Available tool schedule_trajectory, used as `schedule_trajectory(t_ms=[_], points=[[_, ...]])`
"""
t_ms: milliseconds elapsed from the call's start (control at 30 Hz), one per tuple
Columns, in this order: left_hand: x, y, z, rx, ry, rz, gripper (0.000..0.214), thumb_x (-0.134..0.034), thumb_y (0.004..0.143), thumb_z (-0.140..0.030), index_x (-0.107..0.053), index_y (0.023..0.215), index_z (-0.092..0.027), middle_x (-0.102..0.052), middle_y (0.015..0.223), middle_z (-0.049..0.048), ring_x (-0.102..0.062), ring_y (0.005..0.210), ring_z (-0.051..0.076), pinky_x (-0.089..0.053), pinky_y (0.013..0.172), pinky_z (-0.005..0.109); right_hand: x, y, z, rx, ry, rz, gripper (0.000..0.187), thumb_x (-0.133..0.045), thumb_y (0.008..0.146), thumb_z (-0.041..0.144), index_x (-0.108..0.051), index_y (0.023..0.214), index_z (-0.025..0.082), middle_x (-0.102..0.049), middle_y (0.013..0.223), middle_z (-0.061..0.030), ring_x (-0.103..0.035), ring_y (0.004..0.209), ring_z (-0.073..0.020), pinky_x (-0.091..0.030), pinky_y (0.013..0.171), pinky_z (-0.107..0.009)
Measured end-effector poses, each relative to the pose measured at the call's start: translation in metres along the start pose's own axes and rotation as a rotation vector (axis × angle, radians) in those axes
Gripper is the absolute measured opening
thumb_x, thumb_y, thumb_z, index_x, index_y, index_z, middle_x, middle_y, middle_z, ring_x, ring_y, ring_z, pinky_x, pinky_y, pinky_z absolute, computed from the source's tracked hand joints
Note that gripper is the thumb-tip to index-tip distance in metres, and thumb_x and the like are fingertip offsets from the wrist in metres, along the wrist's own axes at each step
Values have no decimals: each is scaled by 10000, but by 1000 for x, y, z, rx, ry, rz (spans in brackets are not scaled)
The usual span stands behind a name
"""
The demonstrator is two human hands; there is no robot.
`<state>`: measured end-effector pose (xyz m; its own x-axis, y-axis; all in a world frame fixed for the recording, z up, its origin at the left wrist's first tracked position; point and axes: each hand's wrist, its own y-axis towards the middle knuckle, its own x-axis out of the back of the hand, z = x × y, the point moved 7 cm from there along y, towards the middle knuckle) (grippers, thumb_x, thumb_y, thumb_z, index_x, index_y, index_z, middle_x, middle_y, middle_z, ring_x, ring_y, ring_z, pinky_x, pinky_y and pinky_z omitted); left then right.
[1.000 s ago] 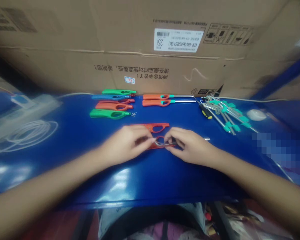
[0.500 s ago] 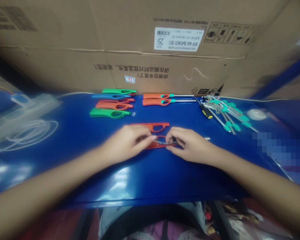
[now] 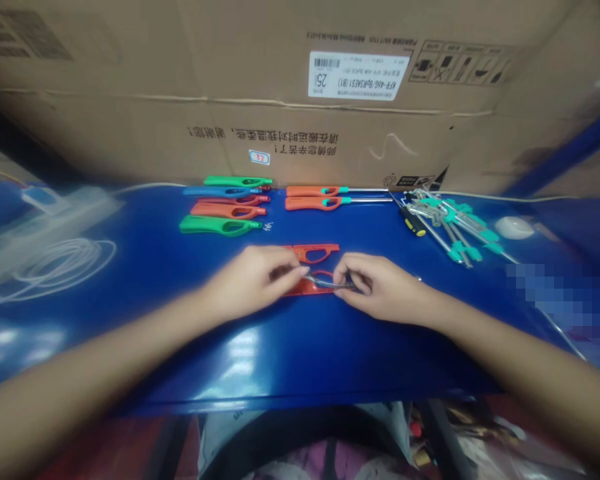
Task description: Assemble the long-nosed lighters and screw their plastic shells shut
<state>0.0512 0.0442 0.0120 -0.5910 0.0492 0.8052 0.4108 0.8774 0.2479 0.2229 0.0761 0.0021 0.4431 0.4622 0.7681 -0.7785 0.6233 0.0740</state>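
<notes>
Between my two hands runs a thin silver and dark metal piece [image 3: 324,284], perhaps a wire or slim rod; its exact kind is hard to make out. My left hand [image 3: 253,283] pinches its left end between thumb and forefinger. Curled fingers of my right hand [image 3: 383,288] close round its right part. Just below the piece lies a red-orange lighter handle half [image 3: 306,288], partly covered by my hands. Behind it rests another red-orange handle half [image 3: 298,253] with a trigger loop, its left end hidden by my left hand.
Several coloured lighter handles [image 3: 220,226] lie at the back left. Two orange lighters [image 3: 307,203] with metal tubes are beside them. Right of these are a black-yellow screwdriver [image 3: 413,223], metal tubes with teal parts [image 3: 450,217] and a white mouse [image 3: 514,228]. A cardboard box [image 3: 260,73] stands behind.
My left hand has shifted slightly left, still pinching the metal piece. Less of a metal tip now shows beyond my right hand. The handle halves lie nearly where they were.
</notes>
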Motion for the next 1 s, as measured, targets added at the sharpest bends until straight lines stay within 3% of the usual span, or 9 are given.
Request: schedule_trajectory(t_ms=[1000], points=[[0, 3, -3, -60, -19, 1, 244, -594, 978, -328, -730, 863, -161, -697, 773, 2, -602, 685, 113, -416, 652, 219, -2, 0, -5, -75, 27, 23, 111, -626, 915, 303, -578, 924, 204, -411, 624, 85, -383, 534, -93, -335, 579, -227]])
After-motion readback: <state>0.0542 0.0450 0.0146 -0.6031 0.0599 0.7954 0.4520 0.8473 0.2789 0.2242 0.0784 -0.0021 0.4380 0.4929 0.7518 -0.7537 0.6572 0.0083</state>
